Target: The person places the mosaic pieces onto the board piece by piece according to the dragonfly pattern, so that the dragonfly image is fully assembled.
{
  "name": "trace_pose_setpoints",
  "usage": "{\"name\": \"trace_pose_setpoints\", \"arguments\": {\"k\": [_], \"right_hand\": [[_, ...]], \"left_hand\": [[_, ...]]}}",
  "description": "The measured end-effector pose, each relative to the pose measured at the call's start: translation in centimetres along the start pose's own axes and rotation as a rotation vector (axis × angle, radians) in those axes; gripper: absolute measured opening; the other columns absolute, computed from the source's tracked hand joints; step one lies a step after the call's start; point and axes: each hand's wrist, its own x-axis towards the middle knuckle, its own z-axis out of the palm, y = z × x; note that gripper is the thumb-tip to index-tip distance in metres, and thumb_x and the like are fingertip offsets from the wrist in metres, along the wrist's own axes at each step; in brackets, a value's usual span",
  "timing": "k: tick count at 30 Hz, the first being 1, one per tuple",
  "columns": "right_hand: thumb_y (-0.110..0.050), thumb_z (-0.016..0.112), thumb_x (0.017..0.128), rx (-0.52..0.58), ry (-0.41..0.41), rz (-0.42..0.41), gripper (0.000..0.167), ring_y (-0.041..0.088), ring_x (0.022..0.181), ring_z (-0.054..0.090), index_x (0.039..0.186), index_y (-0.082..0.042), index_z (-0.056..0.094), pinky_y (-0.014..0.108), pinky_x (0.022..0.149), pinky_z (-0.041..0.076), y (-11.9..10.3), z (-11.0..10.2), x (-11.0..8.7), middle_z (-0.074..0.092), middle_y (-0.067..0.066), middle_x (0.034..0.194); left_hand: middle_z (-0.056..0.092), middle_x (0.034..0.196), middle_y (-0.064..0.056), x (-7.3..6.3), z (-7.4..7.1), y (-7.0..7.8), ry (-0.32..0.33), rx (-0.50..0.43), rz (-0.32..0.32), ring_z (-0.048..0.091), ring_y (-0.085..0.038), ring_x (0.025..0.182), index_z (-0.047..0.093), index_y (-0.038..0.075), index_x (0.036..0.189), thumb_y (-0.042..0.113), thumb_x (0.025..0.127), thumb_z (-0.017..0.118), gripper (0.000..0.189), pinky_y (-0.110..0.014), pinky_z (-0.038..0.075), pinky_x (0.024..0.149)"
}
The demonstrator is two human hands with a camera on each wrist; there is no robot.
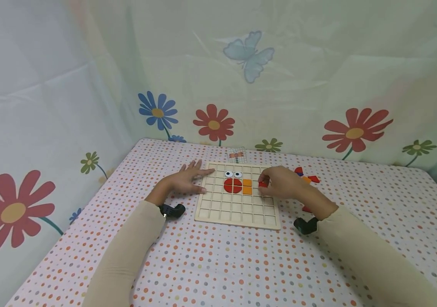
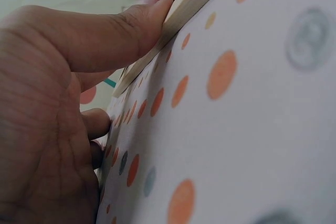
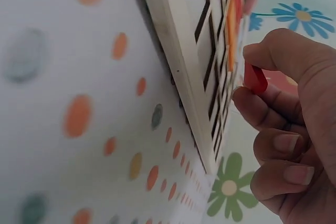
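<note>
A wooden grid board [image 1: 226, 207] lies on the table. My left hand [image 1: 184, 179] is spread at its left edge, thumb and forefinger touching the frame. Over the right part of the board, my right hand [image 1: 282, 183] pinches a small red tile [image 3: 256, 80] between thumb and fingers. Red pieces [image 1: 228, 186] form a disc on the grid, below two white eye pieces [image 1: 229, 174]. Two orange square tiles [image 1: 247, 190] sit one above the other to the right of the disc. My right hand hides some cells near the board's right edge.
Loose red, orange and blue pieces [image 1: 313, 179] lie right of the board, partly behind my right wrist. A small picture card [image 1: 237, 155] lies beyond the board's far edge. Dotted cloth [image 1: 218, 264] covers the table, and a flowered curtain [image 1: 295, 94] hangs behind.
</note>
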Motion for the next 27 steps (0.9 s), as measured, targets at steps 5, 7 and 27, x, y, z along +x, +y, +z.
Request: {"name": "trace_pose_setpoints", "arguments": {"k": [5, 7, 27], "right_hand": [[-0.030, 0.076, 0.086, -0.036, -0.039, 0.018, 0.028, 0.018, 0.080, 0.055, 0.104, -0.008, 0.071, 0.033, 0.076, 0.051, 0.2, 0.2, 1.8, 0.067, 0.002, 0.089], [-0.029, 0.076, 0.086, -0.045, -0.043, 0.011, 0.028, 0.018, 0.080, 0.055, 0.103, -0.008, 0.072, 0.033, 0.078, 0.051, 0.3, 0.2, 2.3, 0.067, 0.002, 0.089], [-0.034, 0.079, 0.084, -0.030, -0.020, 0.084, 0.027, 0.016, 0.070, 0.054, 0.093, -0.010, 0.075, 0.028, 0.064, 0.044, 0.0, 0.4, 3.1, 0.067, 0.000, 0.077]], "left_hand": [[-0.009, 0.166, -0.011, 0.1, 0.0, 0.2, -0.001, -0.008, 0.011, -0.016, -0.030, 0.153, 0.025, 0.038, 0.155, 0.053, 0.090, 0.062, 0.077, -0.054, -0.011, 0.122], [-0.009, 0.166, -0.011, 0.1, 0.0, 0.3, -0.001, -0.016, 0.013, -0.016, -0.030, 0.153, 0.025, 0.038, 0.155, 0.052, 0.090, 0.063, 0.077, -0.054, -0.012, 0.122], [-0.008, 0.166, -0.013, -0.1, -0.2, 0.2, 0.001, -0.030, 0.006, -0.015, -0.031, 0.153, 0.026, 0.036, 0.156, 0.049, 0.089, 0.065, 0.079, -0.056, -0.011, 0.122]]}}
